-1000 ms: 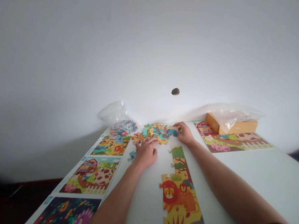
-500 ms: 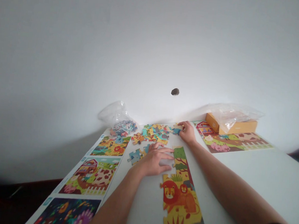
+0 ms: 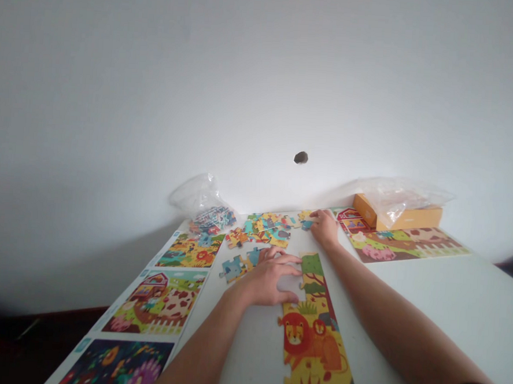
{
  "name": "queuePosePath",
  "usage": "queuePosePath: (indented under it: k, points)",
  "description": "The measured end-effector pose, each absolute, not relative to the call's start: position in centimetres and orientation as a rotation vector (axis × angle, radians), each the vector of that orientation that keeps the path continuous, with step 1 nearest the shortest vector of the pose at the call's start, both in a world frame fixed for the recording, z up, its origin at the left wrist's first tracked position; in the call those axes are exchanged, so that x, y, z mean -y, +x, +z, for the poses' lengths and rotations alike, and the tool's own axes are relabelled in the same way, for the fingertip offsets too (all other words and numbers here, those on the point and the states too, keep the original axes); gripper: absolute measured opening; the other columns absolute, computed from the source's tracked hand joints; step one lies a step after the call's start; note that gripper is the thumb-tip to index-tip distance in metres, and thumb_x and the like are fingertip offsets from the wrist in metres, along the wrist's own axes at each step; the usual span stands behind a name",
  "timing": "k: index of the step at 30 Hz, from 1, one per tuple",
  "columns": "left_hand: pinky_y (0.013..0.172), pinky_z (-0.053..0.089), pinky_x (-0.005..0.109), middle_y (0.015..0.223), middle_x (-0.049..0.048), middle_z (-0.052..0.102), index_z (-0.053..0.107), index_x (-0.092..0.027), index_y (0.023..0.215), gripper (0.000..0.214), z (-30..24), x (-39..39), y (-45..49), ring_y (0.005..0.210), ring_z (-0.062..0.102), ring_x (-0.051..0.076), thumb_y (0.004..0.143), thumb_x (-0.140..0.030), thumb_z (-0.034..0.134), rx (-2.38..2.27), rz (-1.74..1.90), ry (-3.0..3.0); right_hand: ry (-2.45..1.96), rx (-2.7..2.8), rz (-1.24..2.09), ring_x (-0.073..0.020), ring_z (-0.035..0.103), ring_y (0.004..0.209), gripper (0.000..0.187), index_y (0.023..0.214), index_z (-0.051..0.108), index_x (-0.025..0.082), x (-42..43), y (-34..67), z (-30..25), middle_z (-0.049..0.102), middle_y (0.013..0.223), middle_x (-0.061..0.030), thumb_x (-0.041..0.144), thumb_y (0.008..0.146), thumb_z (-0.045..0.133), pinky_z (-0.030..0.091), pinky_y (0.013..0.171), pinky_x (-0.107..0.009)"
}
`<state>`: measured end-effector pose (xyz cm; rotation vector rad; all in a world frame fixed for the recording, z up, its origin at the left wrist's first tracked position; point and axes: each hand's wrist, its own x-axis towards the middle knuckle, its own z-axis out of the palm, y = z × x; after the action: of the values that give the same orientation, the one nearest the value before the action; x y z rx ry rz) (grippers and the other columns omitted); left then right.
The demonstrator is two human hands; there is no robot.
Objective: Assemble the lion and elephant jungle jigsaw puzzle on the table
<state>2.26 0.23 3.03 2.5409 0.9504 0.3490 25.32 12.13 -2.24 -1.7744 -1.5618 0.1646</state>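
My left hand [image 3: 268, 279] lies flat with its fingers apart against the left edge of a long jigsaw strip [image 3: 312, 334] showing lions and a tree. No piece shows in that hand, though its palm hides part of the table. My right hand [image 3: 324, 228] is at the far end of the table, its fingertips pinching a small blue and yellow jigsaw piece [image 3: 307, 222]. A spread of loose jigsaw pieces [image 3: 265, 230] lies to the left of that hand. Several joined blue pieces [image 3: 234, 269] sit just beyond my left fingers.
Printed picture sheets [image 3: 156, 302] line the table's left side, and a farm picture sheet [image 3: 403, 244] lies at the right. A plastic bag of pieces [image 3: 207, 212] and an orange box under plastic [image 3: 407, 215] stand against the white wall.
My left hand has moved from the loose pieces toward me and right, to the strip's edge, uncovering the blue pieces. The strip has shifted slightly. My right hand has slid slightly right with its piece.
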Motion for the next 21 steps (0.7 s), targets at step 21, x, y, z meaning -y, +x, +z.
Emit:
queuePosePath:
  k: [21]
  points:
    - [0.115, 0.024, 0.051, 0.143, -0.0021, 0.057, 0.069, -0.035, 0.12, 0.052, 2.89, -0.26, 2.36, 0.134, 0.039, 0.033, 0.072, -0.053, 0.079, -0.933, 0.356, 2.528, -1.821, 1.561, 0.194, -0.0237, 0.058, 0.097, 0.036, 0.096, 0.07, 0.023, -12.15, 25.26, -2.2, 0.062, 0.109, -0.0076, 0.006, 0.072, 0.049, 0.032, 0.096, -0.043]
